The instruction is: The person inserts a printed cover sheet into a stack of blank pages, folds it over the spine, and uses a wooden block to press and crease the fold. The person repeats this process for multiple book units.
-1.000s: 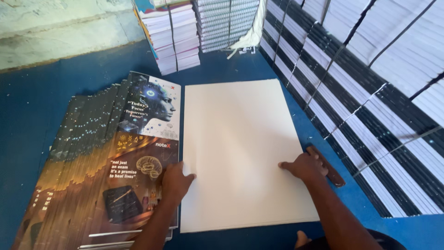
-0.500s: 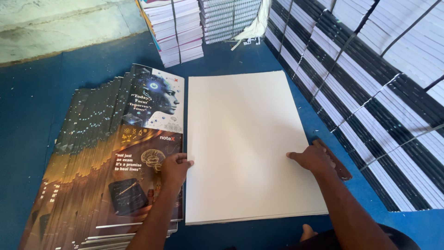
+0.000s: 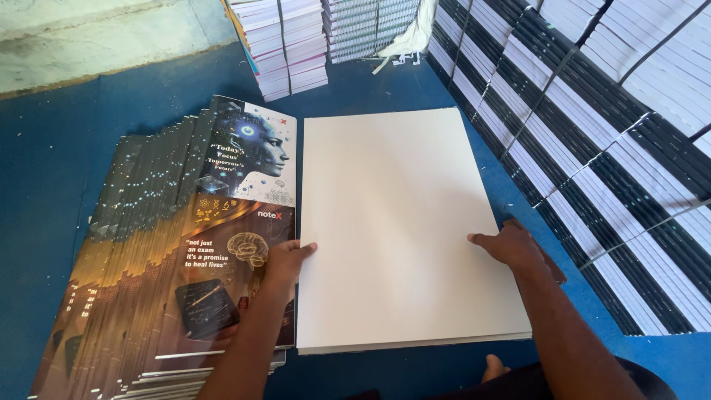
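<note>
A blue floor [image 3: 89, 133] carries everything here. Along the right side leans a long bank of bundled white-and-black paper blocks [image 3: 607, 126], strapped with thin bands, and two more strapped bundles [image 3: 285, 41] stand at the far end.

In the middle lies a stack of large blank white sheets [image 3: 396, 215], flat on the floor, its edges looking fairly square from here. Just beside it on the left is a fanned pile of printed covers [image 3: 159, 252], dark with gold and blue artwork, each one stepped a little off the next. The top cover lies right against the white stack's left edge.

The person kneels at the near end. The left hand [image 3: 285, 259] rests open on the top cover, fingertips touching the white stack's left edge, holding nothing. The right hand [image 3: 511, 248] lies flat with fingers spread on the stack's right edge, pressing rather than gripping.

I'd judge the white sheets are being squared up between both hands. No cover looks to have been lifted onto the sheets, so the pairing of covers and paper seems barely begun.
</note>
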